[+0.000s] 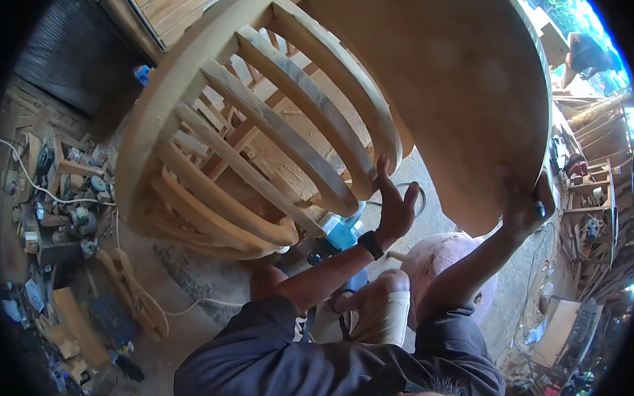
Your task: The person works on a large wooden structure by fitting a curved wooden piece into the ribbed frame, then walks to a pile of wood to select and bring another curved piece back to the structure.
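A large wooden piece of furniture fills the upper middle, with a thick curved rim (pixel 158 99) and a row of bent slats (pixel 305 96). At its right side is a broad, smooth curved wooden panel (pixel 460 71). My left hand (pixel 397 207), a dark band on its wrist, is raised at the lower end of a slat; the fingers point up with the thumb apart, and the fingertips touch the wood. My right hand (pixel 524 204) grips the panel's lower right edge, thumb on the face, the other fingers partly hidden at the edge.
Below the slats sits a teal power tool (pixel 343 231). A round pinkish stool-like object (pixel 440 263) stands between my arms. Tools and wood scraps crowd the left, with a white cable (pixel 55 201) there. A wooden rack (pixel 589 200) stands right; another person (pixel 588 55) is behind.
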### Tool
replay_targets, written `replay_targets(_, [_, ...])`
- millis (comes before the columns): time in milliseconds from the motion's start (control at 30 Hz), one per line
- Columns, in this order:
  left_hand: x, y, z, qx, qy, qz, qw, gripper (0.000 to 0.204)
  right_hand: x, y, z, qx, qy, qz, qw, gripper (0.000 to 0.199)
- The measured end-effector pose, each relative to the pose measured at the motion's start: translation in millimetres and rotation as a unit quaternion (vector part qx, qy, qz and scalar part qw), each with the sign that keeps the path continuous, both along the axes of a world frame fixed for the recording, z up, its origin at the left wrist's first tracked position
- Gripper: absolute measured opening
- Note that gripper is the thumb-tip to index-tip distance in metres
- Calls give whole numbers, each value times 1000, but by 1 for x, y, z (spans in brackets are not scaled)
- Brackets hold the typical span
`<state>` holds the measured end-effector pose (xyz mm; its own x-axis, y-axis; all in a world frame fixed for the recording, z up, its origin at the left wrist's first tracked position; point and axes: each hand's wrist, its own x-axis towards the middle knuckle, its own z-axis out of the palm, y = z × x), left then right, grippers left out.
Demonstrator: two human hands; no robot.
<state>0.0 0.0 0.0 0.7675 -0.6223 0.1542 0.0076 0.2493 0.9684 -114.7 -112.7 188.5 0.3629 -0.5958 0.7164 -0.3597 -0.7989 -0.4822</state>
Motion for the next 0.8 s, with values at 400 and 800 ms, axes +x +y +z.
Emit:
replay_targets(400, [-7,-48,-103,-34,-61,128,989,88,22,12,-104,146,-212,15,966,29])
replay_targets(800, [-31,-14,-127,4,9,66,998,78,67,11,-194,266,-252,69,928,20])
